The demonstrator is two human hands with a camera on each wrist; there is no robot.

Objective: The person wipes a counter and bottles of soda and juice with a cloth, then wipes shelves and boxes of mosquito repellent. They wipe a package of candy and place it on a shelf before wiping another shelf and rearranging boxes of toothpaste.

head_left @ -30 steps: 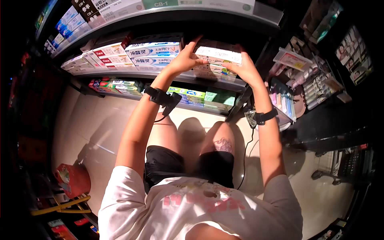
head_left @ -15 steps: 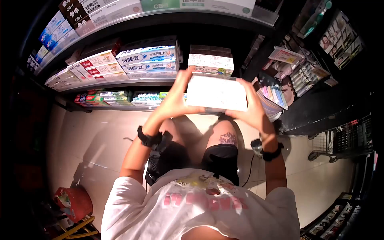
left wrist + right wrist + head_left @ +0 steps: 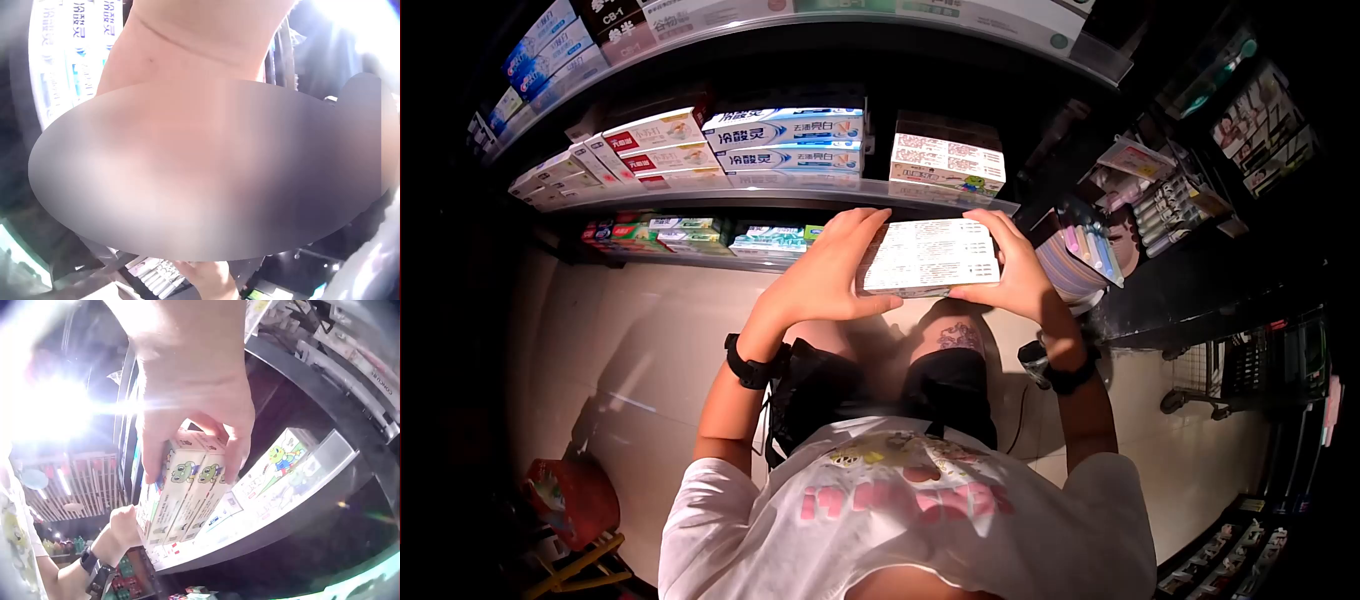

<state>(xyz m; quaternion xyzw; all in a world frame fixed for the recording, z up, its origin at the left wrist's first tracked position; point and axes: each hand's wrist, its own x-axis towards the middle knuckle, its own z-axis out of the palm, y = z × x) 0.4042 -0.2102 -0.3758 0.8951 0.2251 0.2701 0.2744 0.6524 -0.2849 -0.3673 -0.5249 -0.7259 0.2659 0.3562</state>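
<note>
Both hands hold a small block of white toothpaste boxes (image 3: 930, 258) by its two ends, in front of the shelf and above the knees. My left hand (image 3: 825, 268) grips the left end, its thumb along the near edge. At the other end, my right hand (image 3: 1012, 268) curls its fingers and thumb round the boxes. Seen from the right wrist, the boxes (image 3: 187, 494) lie side by side, with green cartoon frogs on their ends. A large blur hides most of the left hand's work in the left wrist view. More frog-printed boxes (image 3: 947, 160) sit stacked on the shelf behind.
Blue-and-white toothpaste boxes (image 3: 785, 140) and red-and-white ones (image 3: 658, 142) line the same shelf (image 3: 790, 196). Brush packs (image 3: 1090, 250) hang at the right. A shopping cart (image 3: 1230, 365) stands on the right, a red basket (image 3: 572, 502) at lower left.
Both hands have drawn the toothpaste boxes off the shelf toward the body. The printed face now shows clearly, and similar boxes are uncovered behind.
</note>
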